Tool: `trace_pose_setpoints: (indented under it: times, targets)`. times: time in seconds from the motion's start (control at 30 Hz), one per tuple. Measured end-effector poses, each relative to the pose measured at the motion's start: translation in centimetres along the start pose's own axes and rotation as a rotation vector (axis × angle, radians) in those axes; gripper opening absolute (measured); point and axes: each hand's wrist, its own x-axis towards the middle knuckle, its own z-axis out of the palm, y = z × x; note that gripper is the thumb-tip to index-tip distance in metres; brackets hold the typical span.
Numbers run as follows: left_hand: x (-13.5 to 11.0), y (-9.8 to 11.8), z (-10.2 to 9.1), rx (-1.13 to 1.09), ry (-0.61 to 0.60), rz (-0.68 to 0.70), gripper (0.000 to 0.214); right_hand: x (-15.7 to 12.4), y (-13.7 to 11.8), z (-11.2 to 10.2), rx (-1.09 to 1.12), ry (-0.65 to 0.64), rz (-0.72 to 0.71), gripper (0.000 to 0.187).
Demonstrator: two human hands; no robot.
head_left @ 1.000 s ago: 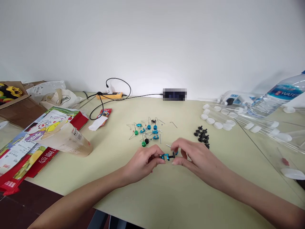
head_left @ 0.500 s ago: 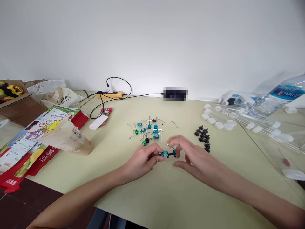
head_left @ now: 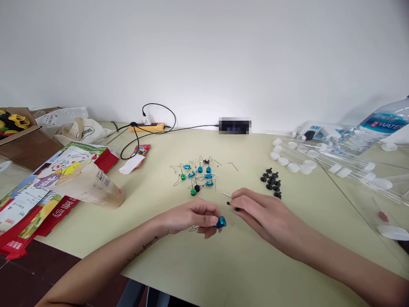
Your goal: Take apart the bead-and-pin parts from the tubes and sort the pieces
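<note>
My left hand rests low on the pale green table, its fingertips pinched on a small blue metal piece; a thin wire shows under the fingers. My right hand lies just to the right, fingers curled and pinched on a small black screw. The two hands are a little apart. Behind them lies a cluster of blue, green and black small parts with bent wires. To the right of that sits a pile of black screws.
A crumpled plastic cup and printed cartons lie at the left, with a cardboard box behind. A power strip and black cable run along the wall. White caps, clear tubes and a water bottle are at the right.
The blue piece and the black screw, joined between both hands before, are now apart. My left hand dropped toward the table with the blue piece; my right hand keeps the screw.
</note>
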Motion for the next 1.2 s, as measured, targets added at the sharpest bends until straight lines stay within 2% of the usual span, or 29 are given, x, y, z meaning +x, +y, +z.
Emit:
trace_pose_setpoints:
  times: [0.07,0.13,0.2,0.27,0.33,0.4,0.47,0.53,0.6,0.67,0.87,1.07,1.13,1.2]
  targets:
    - [-0.1,0.1,-0.1,-0.049,-0.074,-0.027,0.028,0.1,0.6,-0.8,-0.016,0.106,-0.013,0.016]
    - [-0.2,0.3,0.1,0.051,-0.06,-0.012,0.028,0.4,1.7,-2.0,-0.012,0.218,0.052,0.017]
    - [-0.2,0.3,0.4,0.335,0.031,0.041,0.026,0.9,3.4,-3.5,-0.002,0.311,0.176,0.021]
    - [-0.2,0.0,0.6,0.755,0.171,0.116,0.023,1.3,5.5,-4.8,-0.006,0.375,0.271,0.027]
    - [-0.1,-0.6,0.5,1.181,0.276,0.178,0.021,1.6,7.7,-5.6,-0.055,0.384,0.323,0.033]
    - [0.1,-1.3,0.3,1.522,0.306,0.23,0.02,1.9,9.8,-5.7,-0.154,0.332,0.366,0.035]
    - [0.1,-1.7,0.0,1.773,0.305,0.29,0.023,2.1,11.4,-5.0,-0.263,0.263,0.402,0.032]
    - [0.1,-1.8,-0.2,1.933,0.302,0.362,0.027,2.3,12.2,-3.8,-0.407,0.168,0.351,0.023]
    - [0.1,-1.5,-0.2,2.013,0.284,0.432,0.028,2.5,12.4,-2.7,-0.536,0.07,0.244,0.018]
    - [0.0,-1.3,-0.1,2.029,0.265,0.498,0.027,2.6,12.3,-1.9,-0.603,0.004,0.175,0.02]
    - [0.1,-1.7,-0.6,1.943,0.256,0.605,0.026,2.5,12.6,-0.8,-0.864,-0.162,0.141,0.037]
    - [0.4,-1.9,-1.1,2.111,0.207,0.545,0.026,2.7,12.9,-0.3,-0.893,-0.15,0.149,0.024]
    - [0.4,-1.7,-1.0,2.094,0.208,0.56,0.026,2.8,12.3,-0.6,-0.907,-0.122,0.147,0.016]
    - [0.1,-1.2,-1.2,1.998,0.239,0.629,0.022,2.9,11.3,-1.2,-0.905,-0.075,0.137,0.016]
